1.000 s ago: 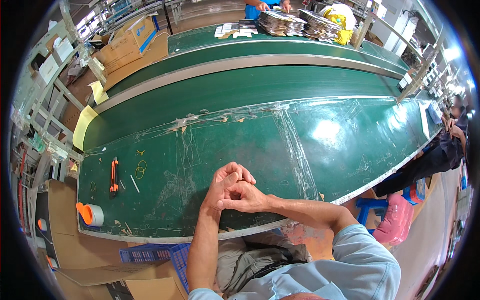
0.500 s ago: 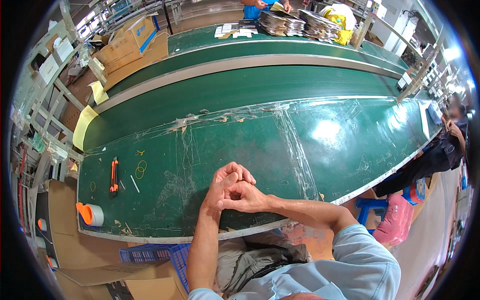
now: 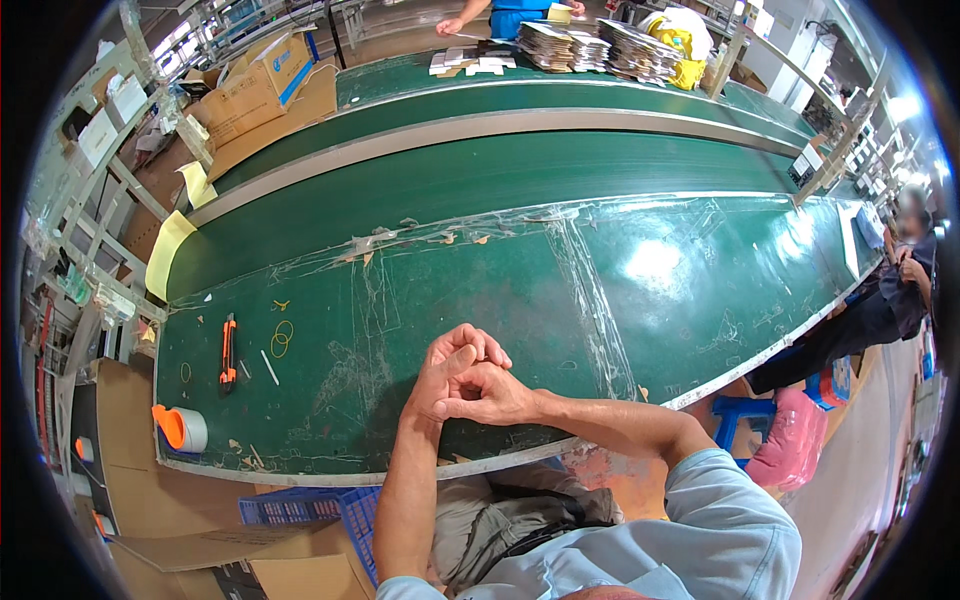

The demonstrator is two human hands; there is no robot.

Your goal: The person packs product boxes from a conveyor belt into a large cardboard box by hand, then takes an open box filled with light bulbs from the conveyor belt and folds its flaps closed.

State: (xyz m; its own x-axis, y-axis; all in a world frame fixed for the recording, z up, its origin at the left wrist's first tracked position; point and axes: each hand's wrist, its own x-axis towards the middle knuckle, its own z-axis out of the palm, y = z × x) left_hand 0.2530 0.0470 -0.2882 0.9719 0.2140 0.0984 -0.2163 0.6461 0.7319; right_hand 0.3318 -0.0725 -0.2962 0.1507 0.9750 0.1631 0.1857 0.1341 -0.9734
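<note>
My two hands rest clasped together just above the near edge of the green worktable [image 3: 470, 290]. My left hand [image 3: 452, 358] has its fingers folded over, close against the right one. The fingers of my right hand [image 3: 492, 393] are curled inward, with its thumb toward my left wrist. No object shows in either hand, though the spot between the palms is hidden. To the left of them lie an orange-and-black box cutter [image 3: 228, 352], a thin white strip [image 3: 270, 367] and yellow rubber bands [image 3: 283, 338]. A tape roll in an orange holder [image 3: 182, 428] sits at the table's left corner.
A grey rail [image 3: 470, 126] crosses beyond the table. Past it are stacks of flat cardboard [image 3: 560, 47], white pieces [image 3: 470, 62], a carton [image 3: 255, 92] and a person in blue [image 3: 515, 22]. Another person [image 3: 895, 300] stands at right. A blue crate [image 3: 300, 507] sits below.
My hands have not moved. Across the table, the person in blue has swung one hand out to the left, above the white pieces. The person at right has shifted slightly.
</note>
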